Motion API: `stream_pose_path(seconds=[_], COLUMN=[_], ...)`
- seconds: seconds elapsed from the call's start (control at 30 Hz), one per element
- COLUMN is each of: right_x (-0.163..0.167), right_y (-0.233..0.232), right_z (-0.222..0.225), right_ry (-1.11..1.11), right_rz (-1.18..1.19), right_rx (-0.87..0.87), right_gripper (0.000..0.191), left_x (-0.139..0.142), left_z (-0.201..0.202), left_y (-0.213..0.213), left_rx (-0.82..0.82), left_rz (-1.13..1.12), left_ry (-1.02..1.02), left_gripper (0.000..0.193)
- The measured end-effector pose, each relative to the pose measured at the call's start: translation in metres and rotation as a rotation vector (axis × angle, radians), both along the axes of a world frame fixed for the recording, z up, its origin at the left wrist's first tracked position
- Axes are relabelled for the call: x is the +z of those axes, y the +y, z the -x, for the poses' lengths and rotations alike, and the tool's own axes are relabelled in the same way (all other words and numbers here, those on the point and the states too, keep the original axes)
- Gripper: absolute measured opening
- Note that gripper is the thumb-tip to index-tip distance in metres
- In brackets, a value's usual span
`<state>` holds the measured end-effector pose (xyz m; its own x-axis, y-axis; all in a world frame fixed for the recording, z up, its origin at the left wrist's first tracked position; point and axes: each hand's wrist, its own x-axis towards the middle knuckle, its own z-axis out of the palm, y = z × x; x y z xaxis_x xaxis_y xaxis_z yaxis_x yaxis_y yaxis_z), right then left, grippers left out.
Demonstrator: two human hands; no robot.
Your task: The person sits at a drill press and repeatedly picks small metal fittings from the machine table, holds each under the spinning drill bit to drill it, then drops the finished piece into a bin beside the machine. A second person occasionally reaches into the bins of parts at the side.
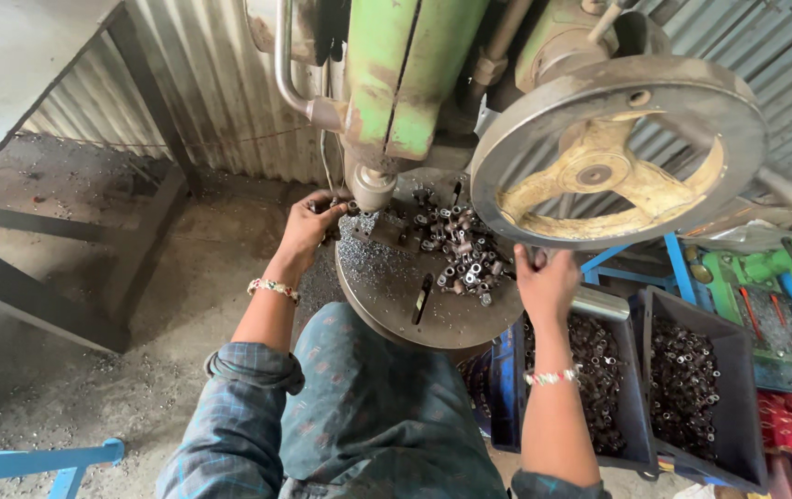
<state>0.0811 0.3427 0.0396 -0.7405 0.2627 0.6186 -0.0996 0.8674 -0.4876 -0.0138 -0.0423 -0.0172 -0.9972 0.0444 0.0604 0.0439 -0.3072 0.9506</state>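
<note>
Nearest the lens, the person's knee in patterned blue-green cloth fills the bottom of the head view, with rolled checked sleeves on either side. Up at eleven o'clock from the knee, the left hand reaches in under the green press head, fingertips pinched together on something small right at the ram nose; what exactly sits in that grip I cannot tell, it's too small. The round machine table serves as the bench, strewn with metal chips and a heap of small metal sleeves at its one o'clock side. At three o'clock from the table, the right hand is closed around the lower rim of the big handwheel. Two dark bins of parts stand at four o'clock. To my eye, doing this well means seating the piece square under the ram, clearing the fingers off it, and only then turning the wheel smoothly, not in a jerk.
</note>
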Motion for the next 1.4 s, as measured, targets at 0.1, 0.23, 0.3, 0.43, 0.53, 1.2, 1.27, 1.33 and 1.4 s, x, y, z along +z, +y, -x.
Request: stream_pose_path(seconds=[0.1, 0.23, 0.3, 0.43, 0.53, 1.2, 1.27, 1.33, 1.4], right_x=[-0.007, 0.011, 0.028, 0.055, 0.064, 0.025, 0.024, 0.019, 0.010], right_y=[0.006, 0.003, 0.001, 0.000, -0.003, -0.019, -0.019, -0.018, -0.014], right_z=[0.027, 0.081, 0.110, 0.152, 0.160, -0.023, -0.025, -0.025, -0.019], right_ry=[0.032, 0.097, 0.118, 0.164, 0.156, -0.046, -0.061, -0.077, -0.095], right_rz=[-0.335, -0.410, -0.342, -0.245, -0.225, -0.003, 0.001, 0.014, 0.029], right_rx=[0.048, 0.023, -0.018, -0.077, -0.084, 0.040, 0.031, 0.010, -0.022], right_gripper=[0.032, 0.034, 0.035, 0.039, 0.042, 0.056, 0.056, 0.056, 0.056], left_x=[0.000, -0.002, -0.003, -0.008, -0.012, 0.003, 0.004, 0.005, 0.008], left_z=[-0.004, -0.001, 0.005, 0.014, 0.015, 0.007, 0.009, 0.012, 0.014], left_y=[0.000, 0.001, 0.000, 0.004, 0.012, 0.031, 0.034, 0.032, 0.029], left_rx=[0.050, 0.033, 0.004, 0.048, 0.050, 0.550, 0.519, 0.435, 0.300], left_rz=[0.002, 0.027, 0.026, 0.012, -0.040, -0.008, -0.107, -0.152, -0.150], left_ry=[0.045, 0.060, 0.089, 0.007, -0.017, -0.283, -0.232, -0.222, -0.253], left_gripper=[0.017, 0.013, 0.015, 0.014, 0.015, 0.028, 0.028, 0.028, 0.031])
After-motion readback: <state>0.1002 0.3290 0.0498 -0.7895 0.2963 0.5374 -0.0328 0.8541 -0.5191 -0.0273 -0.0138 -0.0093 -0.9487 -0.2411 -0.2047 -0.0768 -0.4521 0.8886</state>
